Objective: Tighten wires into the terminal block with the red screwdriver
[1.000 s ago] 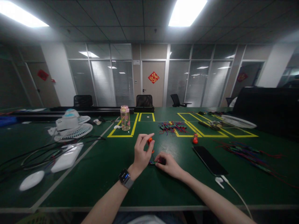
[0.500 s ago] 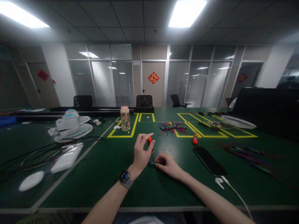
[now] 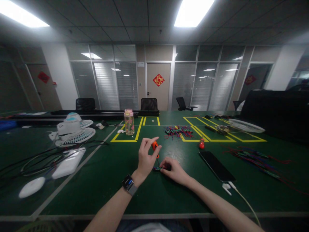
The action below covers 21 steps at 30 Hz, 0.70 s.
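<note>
Head view — left fingers [image 3: 149, 145] pinch screwdriver [image 3: 154, 146] — right fingers [image 3: 166, 167] press connector [image 3: 158, 168].

We cannot make out the small part [image 3: 157, 168] under our right hand [image 3: 174, 170]; beside that hand, our left hand [image 3: 146, 159] hides most of the screwdriver [image 3: 154, 145].

A long green surface [image 3: 101, 180] fills the room. Behind it, black chairs [image 3: 149, 104] face glass partitions [image 3: 116, 85] with blinds. Ceiling light panels [image 3: 193, 12] glow overhead.

Just one head cam, looks forward and slightly down across green table [image 3: 101, 180], hands close, office behind.
</note>
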Each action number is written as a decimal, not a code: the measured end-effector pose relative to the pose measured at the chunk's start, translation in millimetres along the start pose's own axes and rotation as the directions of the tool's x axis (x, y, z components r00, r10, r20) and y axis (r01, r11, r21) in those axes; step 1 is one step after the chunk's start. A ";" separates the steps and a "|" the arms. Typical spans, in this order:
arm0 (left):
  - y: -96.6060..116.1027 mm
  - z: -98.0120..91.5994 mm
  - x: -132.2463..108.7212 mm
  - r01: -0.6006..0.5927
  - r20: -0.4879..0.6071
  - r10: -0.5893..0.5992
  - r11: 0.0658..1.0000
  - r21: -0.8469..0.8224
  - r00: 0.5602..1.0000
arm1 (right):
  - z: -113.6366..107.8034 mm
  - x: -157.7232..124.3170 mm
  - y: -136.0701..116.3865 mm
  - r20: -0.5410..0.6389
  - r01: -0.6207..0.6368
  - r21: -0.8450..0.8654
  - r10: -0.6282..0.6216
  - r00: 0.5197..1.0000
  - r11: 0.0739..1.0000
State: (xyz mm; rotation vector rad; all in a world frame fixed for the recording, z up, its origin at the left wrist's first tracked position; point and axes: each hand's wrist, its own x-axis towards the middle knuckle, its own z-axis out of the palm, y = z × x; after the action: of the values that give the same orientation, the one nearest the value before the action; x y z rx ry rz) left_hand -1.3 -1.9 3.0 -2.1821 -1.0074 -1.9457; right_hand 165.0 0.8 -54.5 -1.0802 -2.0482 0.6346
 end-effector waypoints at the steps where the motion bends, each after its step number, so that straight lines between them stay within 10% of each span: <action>1: 0.3 -0.5 0.0 -0.005 0.004 0.005 1.000 -0.003 1.000 | 0.0 0.1 0.1 -0.001 0.002 -0.004 -0.002 1.000 1.000; 21: 0.4 -2.0 -1.4 0.013 0.087 -0.006 0.997 -0.073 0.996 | 1.9 1.0 1.5 -0.004 0.008 0.001 -0.008 1.000 1.000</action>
State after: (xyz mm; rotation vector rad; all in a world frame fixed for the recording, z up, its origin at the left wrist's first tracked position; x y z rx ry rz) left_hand -2.8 -3.8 2.3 -2.3239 -0.9741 -1.9376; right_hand 163.9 2.2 -56.4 -1.0713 -2.0480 0.6293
